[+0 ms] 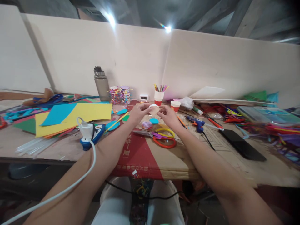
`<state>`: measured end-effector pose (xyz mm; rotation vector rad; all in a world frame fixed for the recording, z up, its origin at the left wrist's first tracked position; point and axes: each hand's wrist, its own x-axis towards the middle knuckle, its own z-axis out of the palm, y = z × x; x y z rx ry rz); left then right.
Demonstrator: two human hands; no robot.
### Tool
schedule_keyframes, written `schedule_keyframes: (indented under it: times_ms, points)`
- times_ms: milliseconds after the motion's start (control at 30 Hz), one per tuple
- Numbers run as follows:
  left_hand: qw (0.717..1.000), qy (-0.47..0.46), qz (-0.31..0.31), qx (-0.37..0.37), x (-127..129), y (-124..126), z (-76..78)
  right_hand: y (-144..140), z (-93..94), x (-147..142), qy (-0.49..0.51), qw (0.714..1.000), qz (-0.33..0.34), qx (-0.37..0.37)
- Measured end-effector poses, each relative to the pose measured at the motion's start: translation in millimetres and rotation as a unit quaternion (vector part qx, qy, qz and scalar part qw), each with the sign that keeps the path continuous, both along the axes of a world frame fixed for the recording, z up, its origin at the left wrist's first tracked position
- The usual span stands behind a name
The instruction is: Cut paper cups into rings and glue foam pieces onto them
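White and round, a small paper cup (154, 108) is pinched between both hands above the cardboard sheet (164, 157) that covers the middle of the bench. The left hand (138, 112) grips its left edge with fingertips pressed together on it; the right hand (167, 114) holds the opposite edge the same way, fingers curled.

Taking the cup as landmark: directly below it on the cardboard lie a turquoise paper disc (154, 120) and a pink and purple roll (147, 125). Nearer the person than those lie yellow-handled scissors (164, 132) over red-handled scissors (167, 143). The cardboard carries a red panel with printed Chinese characters, too blurred to read.

Behind the cup stands a white and red cup of coloured pens (159, 97), and just right of that a smaller red and white cup (175, 105). Behind and left are stacks of coloured paper pieces (120, 94), a small white clock (143, 97) with unreadable digits, and a grey bottle (101, 84).

Left of the cup lie yellow and blue paper sheets (77, 115) and a blue and white glue gun (90, 134) with a white cable. Right of it lie a blue glue gun (199, 124), a glue stick (198, 110) and a black phone (242, 145).
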<state>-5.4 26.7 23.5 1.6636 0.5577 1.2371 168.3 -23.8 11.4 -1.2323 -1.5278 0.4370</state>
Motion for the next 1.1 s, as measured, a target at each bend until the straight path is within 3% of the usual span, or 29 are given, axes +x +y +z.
schedule_keyframes:
  times_ms: [100, 200, 333, 433, 700, 900, 1100]
  points:
    - [0.996, -0.052, 0.027, -0.061, 0, 5, -1.8, -12, 10.8, 2, -0.069, 0.997, -0.028, -0.009]
    - [0.985, -0.117, 0.048, -0.117, -2, 11, -1.7, -34, 24.1, 4, -0.180, 0.983, -0.012, -0.025]
    - [0.967, -0.178, 0.063, -0.170, -6, 13, 2.0, -69, 30.4, 7, -0.345, 0.934, 0.045, -0.085]
    - [0.962, -0.188, 0.074, -0.185, -9, 13, 4.1, -89, 25.3, 8, -0.401, 0.908, 0.072, -0.103]
    - [0.960, -0.177, 0.090, -0.200, -11, 14, 3.8, -91, 14.5, -1, -0.426, 0.894, 0.110, -0.084]
    - [0.960, -0.166, 0.091, -0.209, -11, 15, 4.6, -82, 13.5, 4, -0.362, 0.916, 0.121, -0.126]
    - [0.958, -0.163, 0.097, -0.217, -12, 13, 6.9, -89, 10.9, -3, -0.366, 0.920, 0.091, -0.107]
